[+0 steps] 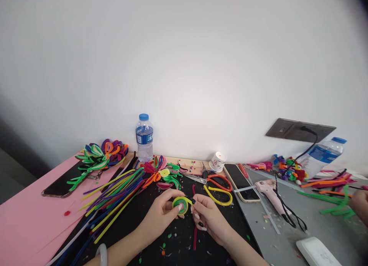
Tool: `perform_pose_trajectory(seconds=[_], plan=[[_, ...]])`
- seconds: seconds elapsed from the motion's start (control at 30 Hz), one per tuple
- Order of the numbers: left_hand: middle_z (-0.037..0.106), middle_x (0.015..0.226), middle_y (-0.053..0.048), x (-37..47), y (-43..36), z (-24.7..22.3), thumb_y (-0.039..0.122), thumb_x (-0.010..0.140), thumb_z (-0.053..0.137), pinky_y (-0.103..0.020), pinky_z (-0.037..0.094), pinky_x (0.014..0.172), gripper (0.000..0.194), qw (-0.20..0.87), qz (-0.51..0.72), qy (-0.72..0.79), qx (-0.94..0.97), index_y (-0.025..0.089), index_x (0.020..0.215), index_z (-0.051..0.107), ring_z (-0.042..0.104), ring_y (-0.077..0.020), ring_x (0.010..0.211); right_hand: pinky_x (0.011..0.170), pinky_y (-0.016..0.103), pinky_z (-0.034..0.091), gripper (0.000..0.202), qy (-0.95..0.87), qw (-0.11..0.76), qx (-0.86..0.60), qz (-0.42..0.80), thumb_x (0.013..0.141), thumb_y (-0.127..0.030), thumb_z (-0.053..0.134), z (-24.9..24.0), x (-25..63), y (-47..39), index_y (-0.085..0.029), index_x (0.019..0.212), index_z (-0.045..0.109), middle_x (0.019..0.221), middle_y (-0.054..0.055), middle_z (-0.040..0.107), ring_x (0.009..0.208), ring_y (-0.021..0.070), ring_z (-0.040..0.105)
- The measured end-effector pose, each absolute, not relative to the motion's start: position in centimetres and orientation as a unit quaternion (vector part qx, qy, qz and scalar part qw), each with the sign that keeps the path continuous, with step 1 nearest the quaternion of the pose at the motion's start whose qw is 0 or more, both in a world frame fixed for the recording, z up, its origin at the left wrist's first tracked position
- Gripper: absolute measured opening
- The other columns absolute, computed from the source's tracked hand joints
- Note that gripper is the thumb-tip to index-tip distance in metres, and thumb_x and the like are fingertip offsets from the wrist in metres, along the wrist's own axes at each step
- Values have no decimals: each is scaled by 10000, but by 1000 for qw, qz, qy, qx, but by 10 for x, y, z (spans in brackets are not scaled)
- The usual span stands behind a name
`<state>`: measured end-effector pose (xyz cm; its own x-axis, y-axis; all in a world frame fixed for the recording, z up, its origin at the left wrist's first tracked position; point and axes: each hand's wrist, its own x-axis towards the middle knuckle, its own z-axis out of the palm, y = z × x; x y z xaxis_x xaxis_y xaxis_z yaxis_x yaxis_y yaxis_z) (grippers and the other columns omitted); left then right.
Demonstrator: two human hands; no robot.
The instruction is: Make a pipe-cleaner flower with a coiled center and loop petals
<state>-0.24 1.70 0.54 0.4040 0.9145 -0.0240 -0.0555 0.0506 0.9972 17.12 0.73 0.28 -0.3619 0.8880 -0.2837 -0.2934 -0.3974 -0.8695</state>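
Bangle (101, 254) rings the left forearm (118, 250), at eight o'clock from the coil (180, 207); left hand (159, 213) pinches that coil, thumb on its face, fingers curled around. Right hand (208, 216), near four, nips its yellow tail (188, 200) between closed fingertips. Bottle (144, 140) stands at eleven, stems (116, 196) at nine

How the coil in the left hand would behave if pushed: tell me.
The coil might unwind, since its yellow end sticks out toward the right hand. Being wound from fuzzy-looking strips, it would probably give softly.
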Motion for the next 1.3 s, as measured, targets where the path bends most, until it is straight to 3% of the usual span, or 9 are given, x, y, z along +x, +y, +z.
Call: perform_pose_trajectory(seconds=[0.3, 0.63, 0.77, 0.9, 1.0, 1.1, 1.2, 1.3], plan=[[605, 917, -29, -2, 17, -1, 221, 764, 582, -209, 454, 483, 231, 585, 379, 385, 605, 194, 993, 570, 540, -93, 529, 322, 161, 162, 305, -373, 404, -390, 739, 736, -387, 649, 2, 172, 8, -178, 639, 450, 485, -79, 426, 364, 30, 261], [616, 818, -19, -3, 19, 0, 246, 770, 578, -225, 457, 538, 160, 581, 384, 387, 604, 175, 913, 577, 546, -110, 547, 310, 155, 196, 274, -397, 408, -392, 723, 790, -401, 571, -2, 173, 9, -180, 670, 461, 509, -70, 425, 361, 40, 288], [609, 739, -2, -4, 19, -2, 283, 779, 579, -230, 451, 540, 182, 572, 387, 402, 600, 178, 928, 580, 566, -124, 551, 331, 182, 284, 268, -508, 439, -475, 569, 839, -433, 461, 4, 189, 22, -180, 764, 504, 572, -42, 475, 387, 71, 374], [609, 704, 3, -5, 19, -3, 312, 784, 578, -234, 446, 545, 201, 571, 394, 411, 591, 180, 936, 579, 578, -135, 563, 555, 264, 444, 150, -593, 470, -602, 253, 821, -278, 436, 20, 236, 39, -189, 910, 517, 773, 27, 579, 642, 161, 548], [622, 731, -2, -5, 19, -3, 310, 779, 585, -234, 445, 547, 196, 576, 399, 412, 582, 182, 928, 584, 576, -130, 561, 711, 336, 459, 253, -584, 408, -700, 41, 773, -192, 408, 26, 282, 45, -157, 1005, 502, 955, 105, 603, 809, 222, 583], [627, 736, -3, -5, 20, -2, 303, 771, 592, -230, 440, 543, 199, 576, 406, 414, 576, 181, 928, 590, 577, -127, 553, 849, 393, 406, 426, -558, 276, -776, -106, 710, -129, 429, 23, 324, 45, -38, 1125, 454, 1075, 225, 568, 1018, 308, 529], [637, 784, -13, -4, 20, -1, 305, 760, 604, -222, 430, 528, 209, 576, 415, 422, 563, 178, 926, 589, 579, -120, 544, 877, 392, 383, 489, -494, 113, -853, -123, 715, -131, 459, 19, 352, 41, 37, 1173, 418, 1113, 277, 535, 1079, 345, 498], [636, 761, -10, -4, 21, 0, 302, 749, 614, -222, 429, 524, 213, 577, 423, 421, 557, 176, 918, 590, 578, -121, 541, 818, 371, 417, 471, -439, 39, -895, -74, 732, -171, 475, 20, 366, 36, 53, 1146, 450, 1068, 283, 558, 995, 341, 562]])
